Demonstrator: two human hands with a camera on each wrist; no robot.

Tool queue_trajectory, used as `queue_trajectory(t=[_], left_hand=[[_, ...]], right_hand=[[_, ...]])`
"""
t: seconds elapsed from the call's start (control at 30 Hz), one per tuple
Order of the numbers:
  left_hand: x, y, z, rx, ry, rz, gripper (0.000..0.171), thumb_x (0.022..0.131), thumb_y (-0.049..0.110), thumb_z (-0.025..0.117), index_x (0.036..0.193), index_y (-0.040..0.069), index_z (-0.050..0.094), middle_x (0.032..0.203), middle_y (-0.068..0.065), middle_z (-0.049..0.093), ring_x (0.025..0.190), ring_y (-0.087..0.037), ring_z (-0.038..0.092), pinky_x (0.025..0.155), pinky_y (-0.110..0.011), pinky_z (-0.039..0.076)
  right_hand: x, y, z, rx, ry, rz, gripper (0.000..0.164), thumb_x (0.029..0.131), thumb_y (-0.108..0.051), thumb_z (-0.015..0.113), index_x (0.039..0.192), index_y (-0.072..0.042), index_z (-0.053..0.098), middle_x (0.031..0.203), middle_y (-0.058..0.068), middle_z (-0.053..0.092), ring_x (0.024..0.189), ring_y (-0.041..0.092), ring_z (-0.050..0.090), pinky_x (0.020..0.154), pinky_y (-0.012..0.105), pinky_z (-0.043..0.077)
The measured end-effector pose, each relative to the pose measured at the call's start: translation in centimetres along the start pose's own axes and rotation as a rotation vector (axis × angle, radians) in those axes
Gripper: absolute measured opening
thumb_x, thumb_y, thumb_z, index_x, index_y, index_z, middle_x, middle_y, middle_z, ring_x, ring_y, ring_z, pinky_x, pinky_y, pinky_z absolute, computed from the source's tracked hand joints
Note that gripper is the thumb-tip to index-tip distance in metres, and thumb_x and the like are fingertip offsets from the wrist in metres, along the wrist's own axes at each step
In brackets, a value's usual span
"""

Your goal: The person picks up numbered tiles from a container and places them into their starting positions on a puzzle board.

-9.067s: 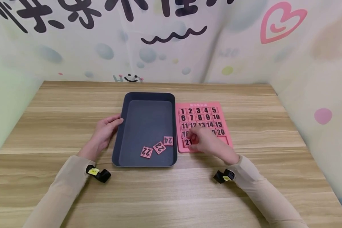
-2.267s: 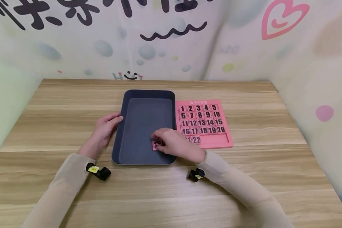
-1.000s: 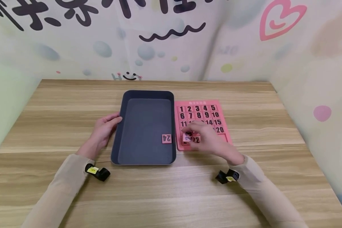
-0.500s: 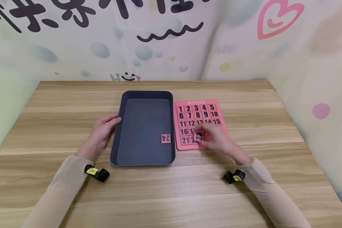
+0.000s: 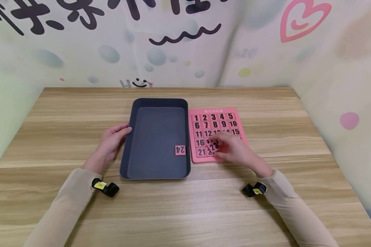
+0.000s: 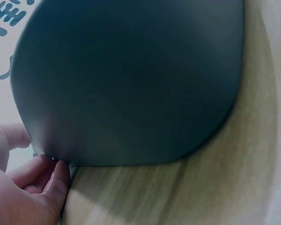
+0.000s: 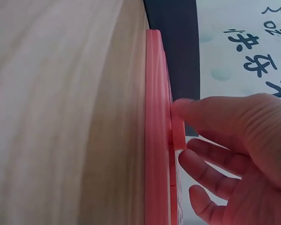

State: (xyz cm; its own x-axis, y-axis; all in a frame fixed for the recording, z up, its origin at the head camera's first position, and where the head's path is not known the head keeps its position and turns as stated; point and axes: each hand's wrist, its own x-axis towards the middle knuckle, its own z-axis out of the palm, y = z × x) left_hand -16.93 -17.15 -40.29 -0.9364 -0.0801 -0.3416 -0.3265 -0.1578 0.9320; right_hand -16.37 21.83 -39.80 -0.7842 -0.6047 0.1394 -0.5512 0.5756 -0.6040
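Note:
My left hand (image 5: 110, 142) grips the left wall of a dark blue-grey tray (image 5: 157, 127); in the left wrist view its thumb and fingers (image 6: 60, 180) pinch the tray's edge. Between thumb and fingertips my right hand (image 5: 236, 151) pinches a pink number tile 23 (image 5: 213, 146), tilted over the bottom rows of a pink number board (image 5: 201, 160). Rows 1 to 20 and tile 21 (image 5: 201, 151) sit in the board; tile 23 partly covers 22, and the hand hides several numbers. In the right wrist view the held tile (image 7: 178, 131) is close against the board's face.
One tile, 24 (image 5: 180, 150), lies upside down near the tray's right wall. Tray and board stand side by side on a wooden table (image 5: 173, 212). A printed wall (image 5: 179, 65) rises behind the table's back edge.
Tile 22 has gone from the tray into the board. My right hand has taken tile 23 from the tray to the board and turned its number nearly upright. My left hand stays on the tray.

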Motion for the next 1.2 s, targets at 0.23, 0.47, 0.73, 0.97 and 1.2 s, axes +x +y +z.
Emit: queue_trajectory(t=[0.23, 0.47, 0.73, 0.97, 1.2], left_hand=[[-0.1, 0.1, 0.1, 0.024, -0.006, -0.006, 0.056, 0.09, 0.011, 0.061, 0.137, -0.009, 0.039, 0.091, 0.017, 0.061, 0.089, 0.0, 0.055, 0.076, -0.012, 0.045], [-0.1, 0.2, 0.2, 0.059, -0.006, -0.013, 0.054, 0.091, 0.012, 0.06, 0.138, -0.007, 0.039, 0.112, 0.006, 0.059, 0.096, 0.0, 0.052, 0.08, -0.012, 0.043], [0.1, 0.2, 0.2, 0.08, 0.008, -0.023, 0.054, 0.091, 0.014, 0.06, 0.138, -0.004, 0.041, 0.139, -0.007, 0.046, 0.099, -0.001, 0.05, 0.083, -0.012, 0.042], [0.0, 0.2, 0.2, 0.069, 0.013, -0.024, 0.056, 0.091, 0.014, 0.06, 0.138, -0.006, 0.039, 0.128, -0.002, 0.054, 0.095, 0.001, 0.052, 0.081, -0.012, 0.042], [0.1, 0.1, 0.2, 0.05, 0.006, -0.011, 0.054, 0.091, 0.011, 0.059, 0.137, -0.008, 0.039, 0.095, 0.015, 0.059, 0.088, 0.001, 0.054, 0.078, -0.012, 0.043]], right_hand=[[0.0, 0.1, 0.0, -0.034, -0.034, -0.001, 0.042, 0.075, 0.0, 0.074, 0.114, 0.002, 0.062, 0.107, 0.012, 0.064, 0.093, 0.022, 0.059, 0.083, 0.037, 0.05], [-0.6, 0.5, -0.5, -0.045, 0.014, -0.015, 0.037, 0.072, 0.001, 0.075, 0.108, 0.003, 0.065, 0.1, 0.011, 0.064, 0.086, 0.021, 0.06, 0.077, 0.034, 0.052], [-1.5, 1.0, -1.3, -0.089, -0.015, -0.01, 0.033, 0.07, 0.003, 0.076, 0.102, 0.002, 0.066, 0.093, 0.008, 0.062, 0.079, 0.017, 0.053, 0.07, 0.032, 0.048], [-1.4, 1.0, -1.1, -0.044, -0.031, 0.003, 0.028, 0.071, 0.009, 0.073, 0.098, 0.004, 0.067, 0.091, 0.009, 0.059, 0.073, 0.015, 0.053, 0.062, 0.024, 0.048], [-1.4, 0.8, -1.2, -0.061, -0.044, 0.024, 0.027, 0.073, 0.007, 0.072, 0.099, 0.003, 0.066, 0.093, 0.009, 0.06, 0.079, 0.018, 0.056, 0.069, 0.028, 0.051]])
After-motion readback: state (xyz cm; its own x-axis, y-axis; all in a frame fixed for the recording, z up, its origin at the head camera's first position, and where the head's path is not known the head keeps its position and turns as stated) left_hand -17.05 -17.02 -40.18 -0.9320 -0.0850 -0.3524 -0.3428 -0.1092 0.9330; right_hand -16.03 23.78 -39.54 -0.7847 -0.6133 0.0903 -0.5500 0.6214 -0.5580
